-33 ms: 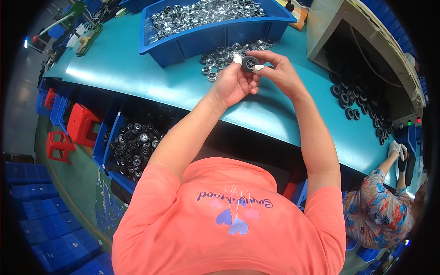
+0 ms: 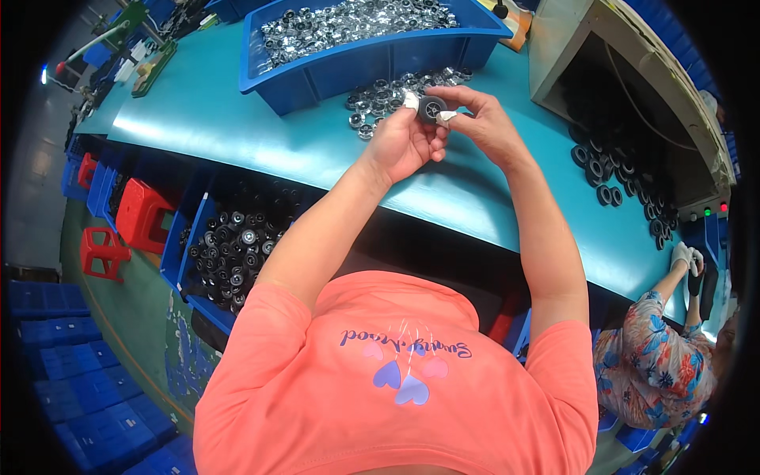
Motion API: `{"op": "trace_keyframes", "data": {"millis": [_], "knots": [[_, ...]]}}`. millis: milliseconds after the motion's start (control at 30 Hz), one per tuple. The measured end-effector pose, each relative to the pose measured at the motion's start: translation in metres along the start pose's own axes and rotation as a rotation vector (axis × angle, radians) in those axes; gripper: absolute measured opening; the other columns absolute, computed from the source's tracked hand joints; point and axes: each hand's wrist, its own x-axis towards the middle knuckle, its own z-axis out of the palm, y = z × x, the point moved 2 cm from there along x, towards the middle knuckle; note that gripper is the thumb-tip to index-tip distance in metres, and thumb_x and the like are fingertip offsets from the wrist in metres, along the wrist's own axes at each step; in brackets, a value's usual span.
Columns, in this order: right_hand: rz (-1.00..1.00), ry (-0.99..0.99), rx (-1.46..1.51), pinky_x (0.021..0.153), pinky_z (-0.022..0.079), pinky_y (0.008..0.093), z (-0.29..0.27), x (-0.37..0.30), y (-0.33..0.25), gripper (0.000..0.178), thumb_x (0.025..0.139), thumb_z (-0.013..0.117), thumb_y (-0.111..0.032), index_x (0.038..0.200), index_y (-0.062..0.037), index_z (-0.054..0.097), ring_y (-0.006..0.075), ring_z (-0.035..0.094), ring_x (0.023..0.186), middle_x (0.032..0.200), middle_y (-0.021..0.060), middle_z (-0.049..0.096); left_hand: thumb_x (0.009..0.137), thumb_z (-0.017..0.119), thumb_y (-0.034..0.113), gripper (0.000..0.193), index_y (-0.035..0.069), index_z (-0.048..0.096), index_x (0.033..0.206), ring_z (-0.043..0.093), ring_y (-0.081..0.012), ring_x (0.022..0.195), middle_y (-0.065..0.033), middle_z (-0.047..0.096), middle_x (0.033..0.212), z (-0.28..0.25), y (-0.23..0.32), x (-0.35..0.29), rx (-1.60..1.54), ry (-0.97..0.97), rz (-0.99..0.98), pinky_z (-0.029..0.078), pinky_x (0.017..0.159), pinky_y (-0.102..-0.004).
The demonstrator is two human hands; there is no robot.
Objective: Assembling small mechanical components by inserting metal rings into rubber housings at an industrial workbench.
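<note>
Your left hand and right hand have their fingers closed on a small round wheel with a black tyre — held on your side of the large blue rectangular plastic bin. Shiny silver round hubs lie on the smooth teal surface just before that bin; black ring-shaped tyres lie right of it.

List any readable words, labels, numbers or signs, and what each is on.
Coral shirt: one line of dark lettering beside hearts, upside down in view; wording withheld.
Blue crates, lower left: any marks too small to read.
Black wheel in hand: no lettering can be made out.
</note>
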Motion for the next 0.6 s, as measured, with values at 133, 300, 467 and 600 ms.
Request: {"op": "trace_keyframes", "data": {"millis": [133,300,467,600], "knots": [[-0.06,0.034,-0.037,0.093,0.051,0.0317,-0.002,0.004,0.008,0.04,0.08,0.068,-0.008,0.119,-0.0067,0.075,0.0143,0.065,0.099,0.109,0.0046,0.07,0.11,0.026,0.041,0.049,0.006,0.061,0.112,0.054,-0.0169,0.073,-0.0069,0.06,0.087,-0.002,0.0,-0.001,0.012,-0.001,-0.013,0.047,0.063,-0.0348],[-0.035,0.037,0.001,0.094,0.051,0.0319,0.001,0.003,0.011,0.037,0.08,0.07,-0.007,0.117,-0.0071,0.076,0.015,0.064,0.101,0.112,0.0046,0.07,0.11,0.028,0.04,0.045,0.007,0.06,0.11,0.052,-0.0157,0.071,-0.005,0.057,0.085,-0.001,0.0,-0.004,0.049,0.004,-0.031,0.045,0.061,-0.0335],[-0.068,0.046,-0.02,0.093,0.052,0.0317,0.004,0.004,0.014,0.036,0.083,0.069,-0.004,0.118,-0.0071,0.076,0.0155,0.065,0.102,0.114,0.0052,0.071,0.11,0.028,0.044,0.048,0.007,0.059,0.112,0.049,-0.015,0.069,-0.0035,0.054,0.083,0.002,-0.001,-0.007,0.09,0.081,-0.02,0.043,0.059,-0.0318],[-0.135,0.079,0.11,0.089,0.054,0.0309,-0.011,0.007,0.013,0.034,0.087,0.068,-0.006,0.12,-0.0047,0.074,0.0147,0.066,0.1,0.114,0.0061,0.072,0.11,0.03,0.047,0.051,0.006,0.058,0.12,0.047,-0.0139,0.068,-0.0031,0.053,0.084,0.009,0.001,-0.011,0.001,-0.036,-0.031,0.042,0.059,-0.03]]}}
